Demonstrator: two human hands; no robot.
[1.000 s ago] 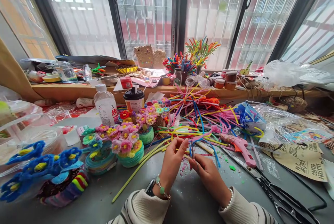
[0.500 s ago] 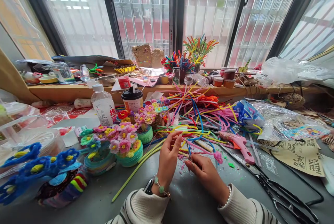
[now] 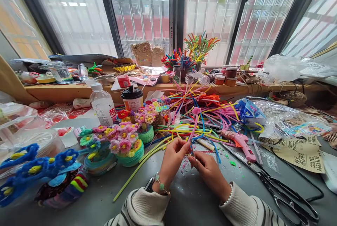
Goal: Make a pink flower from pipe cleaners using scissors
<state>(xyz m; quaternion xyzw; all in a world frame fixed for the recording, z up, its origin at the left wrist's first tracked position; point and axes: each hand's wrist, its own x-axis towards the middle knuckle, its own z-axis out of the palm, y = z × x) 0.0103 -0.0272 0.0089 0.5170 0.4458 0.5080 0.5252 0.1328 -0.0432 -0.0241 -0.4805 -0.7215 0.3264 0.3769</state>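
My left hand (image 3: 173, 157) is closed in a pinch on a pink pipe cleaner (image 3: 195, 124), which stands up from the fingertips with a fluffy pink blob at its top end. My right hand (image 3: 209, 171) is closed just beside it, fingertips nearly touching the left ones. Its fingers grip a thin dark metal tool (image 3: 192, 151), mostly hidden, whose kind I cannot make out. Pink fluff scraps (image 3: 185, 165) lie on the grey tabletop (image 3: 193, 198) below the hands.
Pipe-cleaner flower pots (image 3: 130, 152) crowd the left, with a plastic bottle (image 3: 102, 104) and a lidded cup (image 3: 132, 99) behind. A heap of pipe cleaners (image 3: 200, 103) lies ahead. At right are a pink glue gun (image 3: 243, 145), large scissors (image 3: 284, 192) and sandpaper (image 3: 296, 155).
The pink pipe cleaner, earlier low and pointing right beside my right hand, now stands upright in my left fingers. My left hand has closed from open fingers and moved right.
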